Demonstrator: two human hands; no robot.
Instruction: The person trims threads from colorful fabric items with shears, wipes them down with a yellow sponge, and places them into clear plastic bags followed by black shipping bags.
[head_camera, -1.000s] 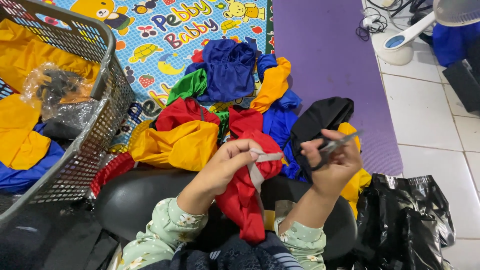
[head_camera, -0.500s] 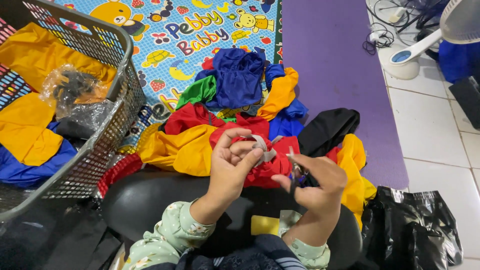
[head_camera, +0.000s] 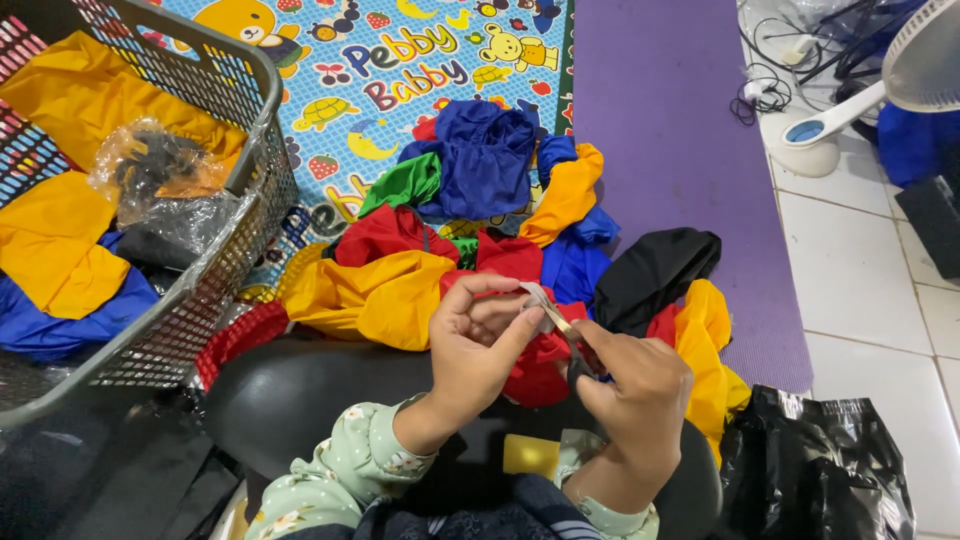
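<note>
Left hand (head_camera: 478, 345) pinching a small pale fabric strip (head_camera: 537, 300) between thumb and fingertips, above a crumpled red cloth garment (head_camera: 535, 365). Right hand (head_camera: 635, 385) closed around dark-handled metal scissors (head_camera: 570, 345), blades angled up, touching the strip just beside the pinch.

At centre frame lies a heap of red, yellow, blue, green and black cloth (head_camera: 470, 230). Beneath it, at the top, a play mat (head_camera: 330, 80) shows blue with cartoon animals beside a plain purple mat (head_camera: 670, 120). Upper left, a grey basket (head_camera: 220, 230) holds yellow fabric.
</note>
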